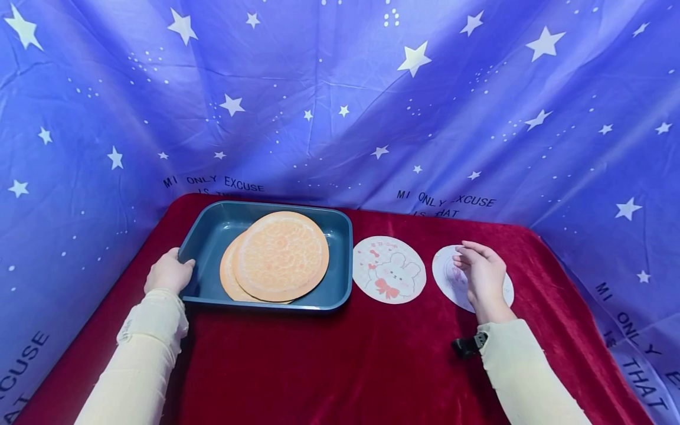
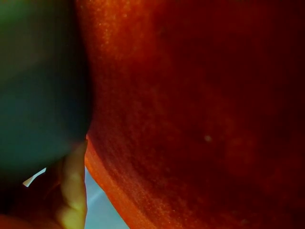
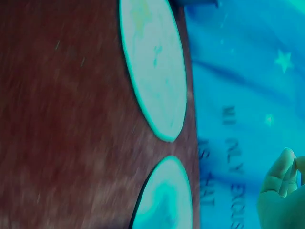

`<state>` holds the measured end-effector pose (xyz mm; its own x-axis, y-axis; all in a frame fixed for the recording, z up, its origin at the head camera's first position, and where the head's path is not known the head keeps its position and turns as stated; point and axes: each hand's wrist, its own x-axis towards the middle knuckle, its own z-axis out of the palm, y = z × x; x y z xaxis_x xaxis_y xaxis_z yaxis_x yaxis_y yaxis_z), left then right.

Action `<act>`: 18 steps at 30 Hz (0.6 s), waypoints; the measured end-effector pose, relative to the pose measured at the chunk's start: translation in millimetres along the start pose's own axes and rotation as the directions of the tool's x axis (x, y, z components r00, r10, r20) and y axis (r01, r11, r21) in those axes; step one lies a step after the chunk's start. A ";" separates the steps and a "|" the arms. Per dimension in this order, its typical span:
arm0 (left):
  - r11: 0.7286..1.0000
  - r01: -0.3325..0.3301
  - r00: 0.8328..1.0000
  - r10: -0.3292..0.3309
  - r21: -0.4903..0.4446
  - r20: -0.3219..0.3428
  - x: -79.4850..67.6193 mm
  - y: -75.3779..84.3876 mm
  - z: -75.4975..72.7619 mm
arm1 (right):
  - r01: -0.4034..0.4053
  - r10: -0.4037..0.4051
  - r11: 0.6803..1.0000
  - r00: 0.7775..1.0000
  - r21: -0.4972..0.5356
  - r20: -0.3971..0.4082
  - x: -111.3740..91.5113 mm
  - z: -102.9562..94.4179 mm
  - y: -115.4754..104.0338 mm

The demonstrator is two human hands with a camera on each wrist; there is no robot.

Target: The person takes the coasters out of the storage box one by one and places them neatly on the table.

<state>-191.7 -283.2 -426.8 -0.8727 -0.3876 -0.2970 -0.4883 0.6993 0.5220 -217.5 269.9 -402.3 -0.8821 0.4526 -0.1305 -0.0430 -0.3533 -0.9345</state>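
Observation:
My left hand grips the left wall of a dark teal baking pan, thumb over the rim. In the left wrist view a finger lies against the dark pan wall. Two round orange-patterned mats overlap inside the pan. Above a round white mat with a purplish print hovers my right hand, fingers loosely bent and nothing visible in them; it hides part of that mat. Between this mat and the pan lies another round mat with a rabbit and red bow.
A dark red velvety cloth covers the table. Blue star-printed curtains hang close behind the table and along both sides. A black band sits at the right wrist.

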 end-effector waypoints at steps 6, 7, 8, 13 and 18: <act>1.000 -0.001 1.000 0.001 0.000 -0.006 0.6 -0.3 0.3 | 0.011 -0.010 1.000 0.993 -0.009 0.114 -12.7 19.3 0.1; 1.000 0.000 1.000 0.000 0.000 -0.007 0.6 -0.2 0.3 | 0.013 -0.011 1.000 0.990 -0.012 0.137 -15.0 21.8 0.0; 1.000 0.000 1.000 0.000 0.000 -0.006 0.5 -0.2 0.3 | 0.017 -0.014 1.000 0.988 -0.017 0.156 -17.0 24.1 0.3; 1.000 -0.003 1.000 0.003 0.001 -0.005 0.0 0.3 0.4 | 0.026 -0.017 0.999 0.974 -0.035 0.227 -25.7 35.0 1.8; 1.000 -0.005 1.000 0.005 0.000 -0.005 -0.8 0.5 0.1 | 0.033 -0.016 0.997 0.970 -0.066 0.243 -33.5 47.7 3.7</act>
<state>-191.3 -282.5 -426.4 -0.8752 -0.3871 -0.2902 -0.4838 0.7014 0.5235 -210.4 214.4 -385.6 -0.9688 0.2458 -0.0312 -0.0410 -0.2831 -0.9582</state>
